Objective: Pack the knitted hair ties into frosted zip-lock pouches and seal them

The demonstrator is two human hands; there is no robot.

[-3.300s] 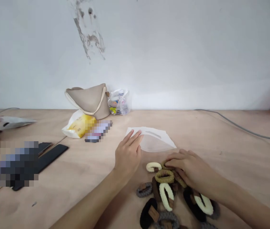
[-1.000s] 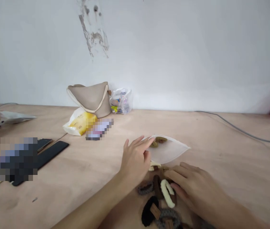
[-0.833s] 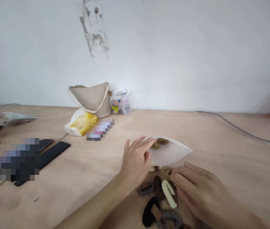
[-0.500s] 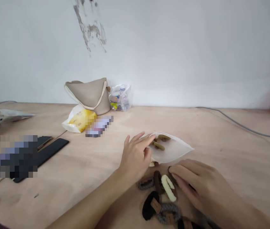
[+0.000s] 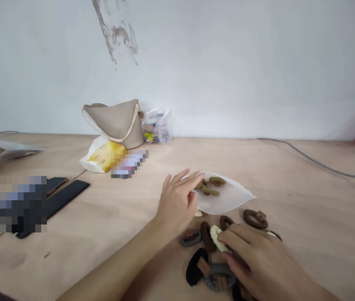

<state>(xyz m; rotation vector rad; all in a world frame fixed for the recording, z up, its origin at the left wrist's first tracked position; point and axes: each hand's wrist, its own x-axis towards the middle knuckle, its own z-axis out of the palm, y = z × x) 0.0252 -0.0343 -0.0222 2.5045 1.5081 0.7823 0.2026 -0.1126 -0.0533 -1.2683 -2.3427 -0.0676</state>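
Observation:
My left hand [image 5: 177,202] is at the left side of a translucent white plastic bag [image 5: 235,198], holding its mouth apart with forefinger and thumb. Several olive-brown hair ties [image 5: 217,181] lie inside the bag. My right hand [image 5: 255,255] is over the loose hair ties in front of it, its forefinger and thumb closed around a cream hair tie [image 5: 216,236]. Close by lie a dark brown hair tie [image 5: 255,219] with a small tag, a black hair tie [image 5: 196,267] and a grey hair tie [image 5: 219,278]. My right hand covers part of the pile.
Toward the wall stand a beige bag [image 5: 114,121] and a clear plastic bag [image 5: 157,127] with a bottle in it. A yellow-and-white packet [image 5: 105,156] and dark flat objects [image 5: 67,200] lie left. A grey cable [image 5: 302,154] runs along the right. Part of another person's hand shows at far left.
My right hand has moved from a brown hair tie onto the cream one, uncovering brown hair ties behind it. My left hand stays at the bag.

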